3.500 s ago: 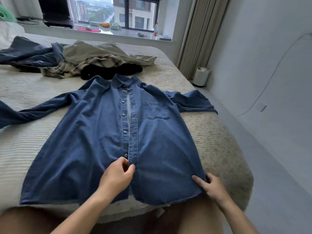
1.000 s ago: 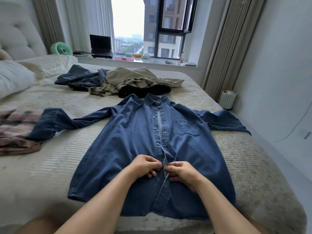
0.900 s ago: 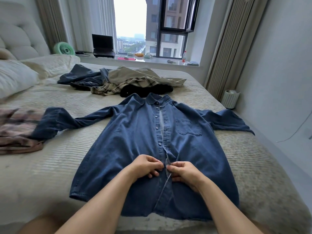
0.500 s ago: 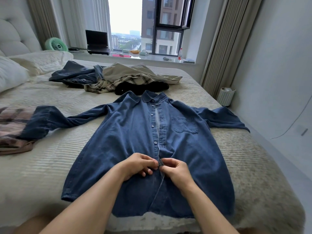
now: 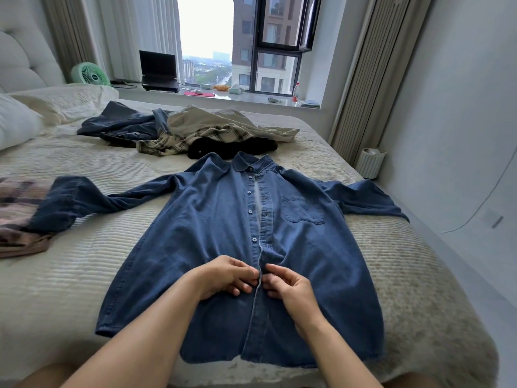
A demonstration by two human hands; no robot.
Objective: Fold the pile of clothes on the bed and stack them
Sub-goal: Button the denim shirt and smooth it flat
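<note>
The left hand (image 5: 223, 278) and the right hand (image 5: 288, 287) meet at the front placket of the denim shirt (image 5: 212, 247), low on the garment. Left hand: fingers curled, pinching the left placket edge. Right hand: fingers curled, pinching the right placket edge directly opposite; the fingertips of the two hands nearly touch across the seam. The shirt lies flat, front side up, on the bed (image 5: 84, 275), collar pointing toward the window and hem toward the person. Above the hands the placket stands slightly apart, exposing a pale strip beside the row of buttons. A chest pocket sits on the right panel. Both sleeves extend outward; the left sleeve end rests on a plaid garment (image 5: 16, 217) at the left edge of the bed. Beyond the collar lies the pile of clothes (image 5: 190, 130), unfolded: dark blue, beige, plaid and black items overlapping. Pillows (image 5: 16, 121) occupy the head of the bed at left. On the window sill stand a green fan (image 5: 89, 75), a laptop (image 5: 159, 71) and a bottle (image 5: 296, 92). A ribbed white container (image 5: 370, 162) stands on the floor at right.
</note>
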